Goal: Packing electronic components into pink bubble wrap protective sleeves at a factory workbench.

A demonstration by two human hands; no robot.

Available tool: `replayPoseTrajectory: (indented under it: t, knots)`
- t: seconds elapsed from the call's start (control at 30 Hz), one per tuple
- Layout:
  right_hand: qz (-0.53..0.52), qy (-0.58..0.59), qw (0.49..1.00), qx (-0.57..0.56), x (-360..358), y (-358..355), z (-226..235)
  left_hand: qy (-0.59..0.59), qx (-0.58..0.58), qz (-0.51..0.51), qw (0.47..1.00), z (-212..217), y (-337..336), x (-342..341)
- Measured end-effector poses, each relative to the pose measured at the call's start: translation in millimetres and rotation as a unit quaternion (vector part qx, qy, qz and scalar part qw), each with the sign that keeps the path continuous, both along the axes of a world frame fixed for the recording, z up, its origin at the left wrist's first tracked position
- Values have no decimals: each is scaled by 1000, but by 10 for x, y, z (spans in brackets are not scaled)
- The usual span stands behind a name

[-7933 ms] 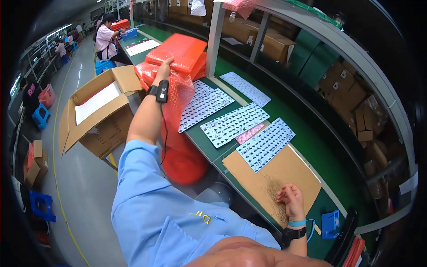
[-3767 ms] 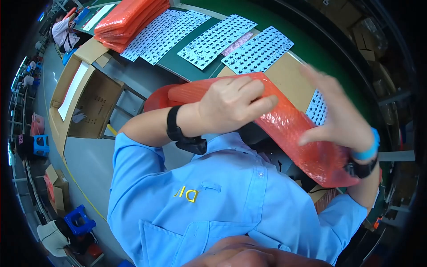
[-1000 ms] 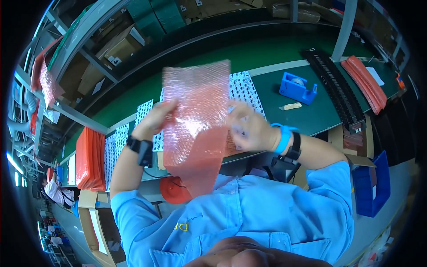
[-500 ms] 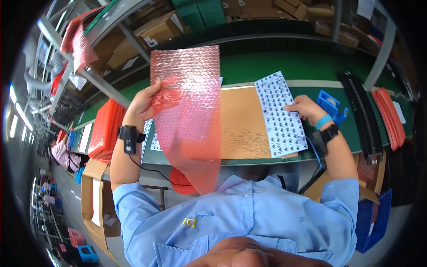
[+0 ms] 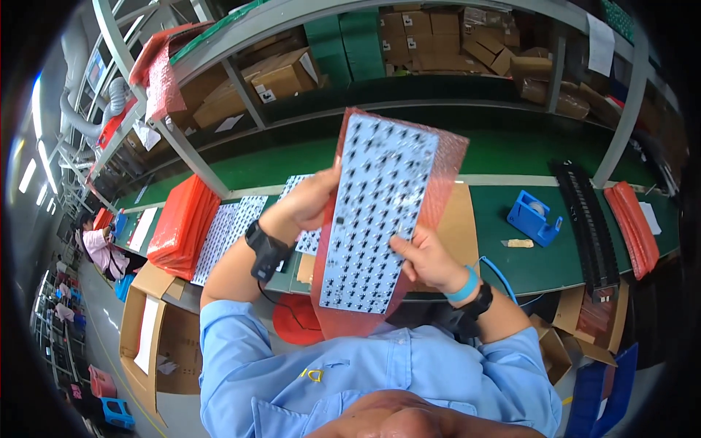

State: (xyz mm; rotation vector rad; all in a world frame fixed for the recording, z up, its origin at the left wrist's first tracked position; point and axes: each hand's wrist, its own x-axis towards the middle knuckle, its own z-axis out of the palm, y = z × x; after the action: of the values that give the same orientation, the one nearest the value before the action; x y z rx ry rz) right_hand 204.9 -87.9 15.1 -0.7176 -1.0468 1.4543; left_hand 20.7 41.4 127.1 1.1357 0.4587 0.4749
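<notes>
Above the bench, a white keyboard circuit board [image 5: 380, 219] with rows of black marks is held tilted. Behind it lies a translucent red bubble-wrap piece [image 5: 447, 164], jutting out past the board's right edge and below it. No red tint covers the board's face. My left hand [image 5: 310, 197] is closed on the bubble wrap at its left edge, its fingers partly hidden. With its thumb on the board's face, my right hand [image 5: 432, 259] grips the board's right side; its other fingers are partly hidden.
On the green bench are similar white boards [image 5: 235, 223], a stack of red bubble-wrap packs [image 5: 182, 226], a cardboard sheet [image 5: 460, 219], a blue tape dispenser [image 5: 537, 217], a cutter knife [image 5: 519, 243] and black strips [image 5: 586, 219]. An open carton [image 5: 139, 343] stands at lower left.
The white board has moved left and up from the cardboard to lie against the bubble wrap. My hands have come closer together, and the bubble wrap has shifted right.
</notes>
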Motion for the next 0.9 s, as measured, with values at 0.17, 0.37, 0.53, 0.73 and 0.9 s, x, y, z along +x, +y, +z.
replayPoseTrajectory:
  t: [0.17, 0.37, 0.53, 0.73, 0.9]
  knots:
    - [3, -28, 1000, 2, 20, -92, 28, -57, -35, -46, 997, -188, -107, -75]
    - [10, -34, 999, 1, 56, -62, -24, -37, 6, -16, 999, -184, -233, -24]
    - [5, -49, 999, 14, 45, -42, -61, -95, 8, -75, 993, -163, -248, -37]
    - [9, -70, 997, 16, 39, -135, -44, 18, 151, -40, 988, -156, -386, -60]
    - [-126, -693, 698, 130, 348, -404, 824, -20, 111, -27, 993, -146, -400, -223]
